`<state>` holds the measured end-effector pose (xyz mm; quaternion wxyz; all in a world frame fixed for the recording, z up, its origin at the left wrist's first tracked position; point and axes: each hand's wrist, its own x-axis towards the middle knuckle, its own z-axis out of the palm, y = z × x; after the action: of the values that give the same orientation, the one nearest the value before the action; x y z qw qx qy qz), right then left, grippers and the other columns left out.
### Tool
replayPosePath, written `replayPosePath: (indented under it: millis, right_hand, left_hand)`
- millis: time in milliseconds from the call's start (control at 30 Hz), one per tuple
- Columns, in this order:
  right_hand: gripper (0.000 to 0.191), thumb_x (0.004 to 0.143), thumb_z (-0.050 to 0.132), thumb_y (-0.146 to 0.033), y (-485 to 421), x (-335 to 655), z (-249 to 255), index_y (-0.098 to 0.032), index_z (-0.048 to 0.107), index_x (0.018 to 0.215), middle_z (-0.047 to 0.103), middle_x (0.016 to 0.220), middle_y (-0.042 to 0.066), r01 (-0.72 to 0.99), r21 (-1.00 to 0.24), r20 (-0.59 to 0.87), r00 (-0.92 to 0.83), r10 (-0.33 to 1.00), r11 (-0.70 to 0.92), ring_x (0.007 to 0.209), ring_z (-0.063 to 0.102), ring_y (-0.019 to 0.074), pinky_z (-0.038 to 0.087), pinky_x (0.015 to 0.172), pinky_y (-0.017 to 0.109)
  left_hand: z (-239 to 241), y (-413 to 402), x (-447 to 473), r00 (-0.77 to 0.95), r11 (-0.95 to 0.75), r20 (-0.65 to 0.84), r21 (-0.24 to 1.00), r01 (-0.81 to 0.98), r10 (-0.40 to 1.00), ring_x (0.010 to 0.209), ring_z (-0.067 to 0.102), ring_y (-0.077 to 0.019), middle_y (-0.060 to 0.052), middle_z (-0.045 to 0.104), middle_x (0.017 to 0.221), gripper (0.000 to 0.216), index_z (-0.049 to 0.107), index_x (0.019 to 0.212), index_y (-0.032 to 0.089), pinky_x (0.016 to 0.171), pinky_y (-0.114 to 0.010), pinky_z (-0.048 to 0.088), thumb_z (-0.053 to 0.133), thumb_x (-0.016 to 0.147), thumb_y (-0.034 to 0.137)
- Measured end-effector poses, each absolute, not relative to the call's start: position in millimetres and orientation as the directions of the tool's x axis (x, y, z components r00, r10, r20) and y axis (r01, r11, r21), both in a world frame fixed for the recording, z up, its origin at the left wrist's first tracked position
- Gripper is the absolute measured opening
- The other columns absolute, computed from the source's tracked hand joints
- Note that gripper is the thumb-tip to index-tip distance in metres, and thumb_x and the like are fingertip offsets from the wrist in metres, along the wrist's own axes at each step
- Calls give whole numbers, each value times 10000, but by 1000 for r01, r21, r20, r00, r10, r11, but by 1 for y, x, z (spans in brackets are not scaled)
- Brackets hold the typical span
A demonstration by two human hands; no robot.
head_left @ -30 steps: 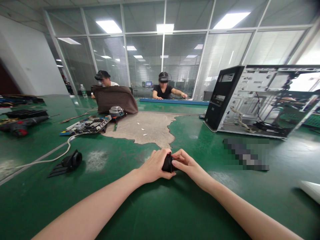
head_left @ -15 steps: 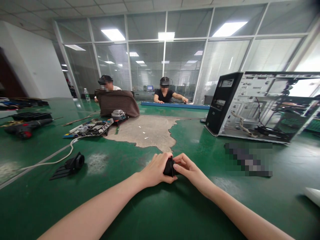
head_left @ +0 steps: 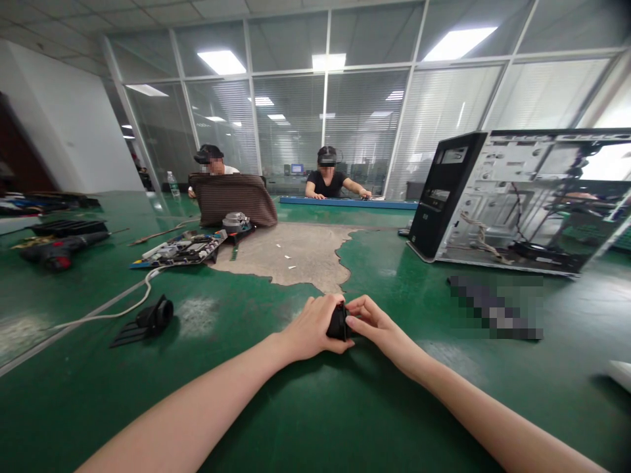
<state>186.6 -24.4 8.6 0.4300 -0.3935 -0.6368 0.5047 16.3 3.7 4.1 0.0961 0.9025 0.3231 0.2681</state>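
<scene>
Just above the green table, near the middle of the view, I hold a small black boxy part [head_left: 337, 324] whose exact kind I cannot make out. My left hand [head_left: 315, 327] is wrapped around its left side, thumb below and fingers over the top. On its right edge, the thumb and fingertips of my right hand [head_left: 369, 320] are closed together in a pinch. The fingers cover much of the part. To the left lies a black plastic duct piece [head_left: 156, 317] with a round opening and a ribbed flat end.
An open computer case [head_left: 438, 197] stands at right, a blurred dark strip [head_left: 486, 305] before it. At left are a circuit board [head_left: 180, 248], a white cable [head_left: 142, 292] and a power drill [head_left: 64, 248]. A brown cloth-covered object [head_left: 236, 197] stands behind. Two people sit across the table.
The view has shifted slightly, so most things on the table appear a little further right and higher. Both hands keep nearly the same hold on the black part.
</scene>
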Motion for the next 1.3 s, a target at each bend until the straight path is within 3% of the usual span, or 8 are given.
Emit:
replayPosePath:
  millis: [267,500,767,900,1067,1300]
  right_hand:
    - [353,639,694,-269,-26,189,12,-224,427,864,568,863,-14,-16,-991,127,-449,885,135,850,561,143,424,778,310]
    - [237,736,582,-347,-26,184,8,-222,467,902,575,879,3,80,-984,128,-305,944,160,876,545,159,411,813,335]
    - [276,683,652,-254,-26,191,11,-223,464,882,587,861,-10,37,-989,118,-415,902,146,858,551,154,423,785,331]
    - [172,748,579,-317,-26,188,12,-218,476,845,590,904,-4,34,-990,114,-344,932,134,860,557,152,418,804,329]
    - [240,736,582,-354,-22,183,8,-219,500,917,589,904,19,96,-988,92,-277,957,122,884,552,174,414,830,348]
    - [293,668,667,-328,-24,186,12,-241,475,872,593,922,13,81,-991,74,-363,929,110,910,563,195,440,822,369]
  left_hand:
    - [3,5,16,645,-766,413,354,537,643,887,508,-240,-65,521,1022,567,334,1083,194,756,-352,342,627,643,400]
    - [0,7,18,642,-762,410,355,541,647,895,516,-238,-56,524,1033,567,315,1087,204,761,-353,348,612,659,428]
    - [-2,9,19,651,-773,417,338,537,634,884,520,-228,-55,515,1045,580,302,1093,198,751,-343,347,615,655,416]
    - [-1,10,19,652,-768,406,348,538,641,898,518,-231,-51,514,1047,595,297,1093,211,762,-349,339,623,642,424]
    - [0,11,18,660,-768,394,366,526,640,919,516,-236,-58,515,1053,592,294,1099,209,762,-347,338,619,652,421]
    - [1,12,16,657,-750,369,404,523,657,924,520,-246,-57,528,1047,587,300,1100,212,772,-356,336,618,649,414]
